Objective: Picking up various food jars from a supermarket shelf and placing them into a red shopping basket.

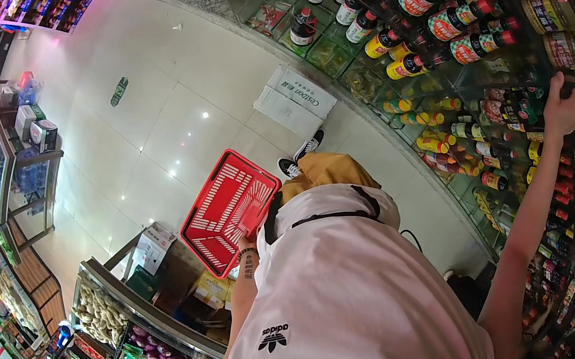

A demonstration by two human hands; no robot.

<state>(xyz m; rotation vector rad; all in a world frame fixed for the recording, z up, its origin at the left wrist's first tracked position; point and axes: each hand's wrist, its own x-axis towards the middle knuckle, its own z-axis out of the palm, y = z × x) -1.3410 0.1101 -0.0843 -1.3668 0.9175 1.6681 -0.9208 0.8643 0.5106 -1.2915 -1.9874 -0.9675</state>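
Note:
A red plastic shopping basket point(202, 203) with slotted sides hangs beside my left hip, its inside facing the camera and no goods visible in it. My left hand point(246, 243) is at its near edge, closed around the handle or rim, partly hidden by the forearm. On the far right, my right hand point(566, 107) is raised to the glass shelving, its fingers wrapped around a dark object point(570, 88) too dim to name. Just beyond that hand stand large jars with purple and yellow labels point(568, 51). Bottles with red caps point(479, 46) fill the shelf nearby.
A flattened cardboard box point(295, 101) lies on the tiled floor by my shoes, against the shelving base. Lower left, a produce stand holds ginger point(98, 313) and purple onions point(151, 347). Another produce stand point(1, 166) has boxes and wrapped bottles under it. A dark shape, perhaps another person, is behind me.

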